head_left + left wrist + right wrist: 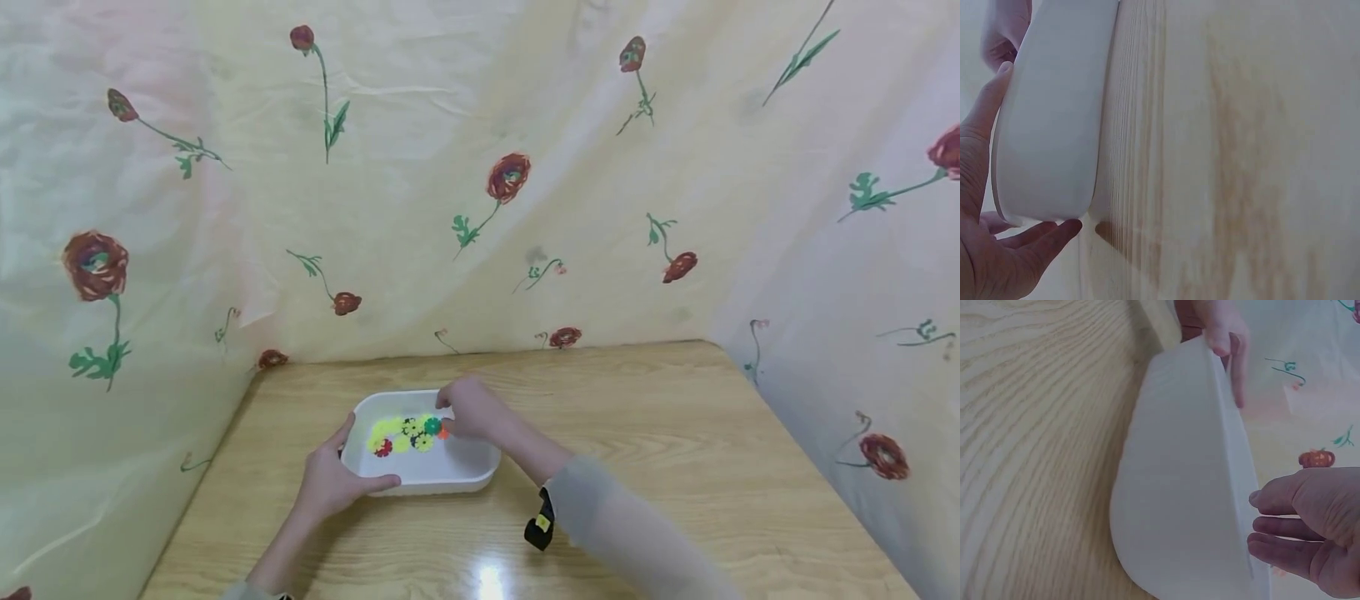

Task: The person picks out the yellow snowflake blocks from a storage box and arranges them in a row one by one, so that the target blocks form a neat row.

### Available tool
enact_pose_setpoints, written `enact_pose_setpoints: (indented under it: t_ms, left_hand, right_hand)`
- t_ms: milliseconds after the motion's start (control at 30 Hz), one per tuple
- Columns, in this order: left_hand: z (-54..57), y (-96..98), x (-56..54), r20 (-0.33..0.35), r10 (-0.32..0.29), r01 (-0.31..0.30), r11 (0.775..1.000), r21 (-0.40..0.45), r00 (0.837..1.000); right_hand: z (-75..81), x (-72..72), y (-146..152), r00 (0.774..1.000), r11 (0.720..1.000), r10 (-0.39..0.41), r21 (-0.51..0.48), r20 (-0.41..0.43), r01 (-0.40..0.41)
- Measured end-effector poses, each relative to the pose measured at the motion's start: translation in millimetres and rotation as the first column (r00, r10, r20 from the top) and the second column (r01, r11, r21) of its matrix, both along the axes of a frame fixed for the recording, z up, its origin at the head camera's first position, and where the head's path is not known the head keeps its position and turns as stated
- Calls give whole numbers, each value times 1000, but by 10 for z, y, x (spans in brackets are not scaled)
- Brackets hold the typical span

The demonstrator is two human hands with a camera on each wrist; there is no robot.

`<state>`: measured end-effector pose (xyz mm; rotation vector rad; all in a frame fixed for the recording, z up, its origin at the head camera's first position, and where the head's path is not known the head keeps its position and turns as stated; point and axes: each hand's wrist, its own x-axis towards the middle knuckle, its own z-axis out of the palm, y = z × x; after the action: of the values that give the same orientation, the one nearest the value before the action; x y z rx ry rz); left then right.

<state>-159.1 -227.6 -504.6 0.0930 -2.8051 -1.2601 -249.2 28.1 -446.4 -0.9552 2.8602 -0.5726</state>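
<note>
A white plastic basin (457,462) with rounded corners stands on the table, several small notched plastic discs inside. Most are yellow discs (422,442); a red disc (383,448), a green disc (432,426) and a partly covered orange disc (443,434) also show. My left hand (333,477) grips the basin's left end, thumb along the front rim and fingers round the side. Over the right part of the basin reaches my right hand (472,408), fingers apart, near the green and orange discs. In the right wrist view its fingertips (1260,542) show nothing between them.
The wooden table (637,417) extends around the basin, mostly to its right. Cloth with printed flowers (405,208) hangs behind the table and along both sides. A black strap (540,525) dangles from the right wrist, above the table.
</note>
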Motion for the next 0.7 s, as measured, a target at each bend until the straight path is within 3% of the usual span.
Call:
enact_pose_setpoints:
  t_ms: [300,500,700]
  left_hand:
    - [-15,-32,4,-20,8,-8,1000,-4,1000]
    - [-12,-25,7,-28,3,-3,1000,-11,1000]
    - [-8,-21,-2,-22,1,-1,1000,-9,1000]
  right_hand:
    - [-162,123,-292,998,992,66,107,22,-68]
    - [-274,174,-373,999,988,31,151,39,-37]
    - [-279,193,-383,999,987,9,161,50,-17]
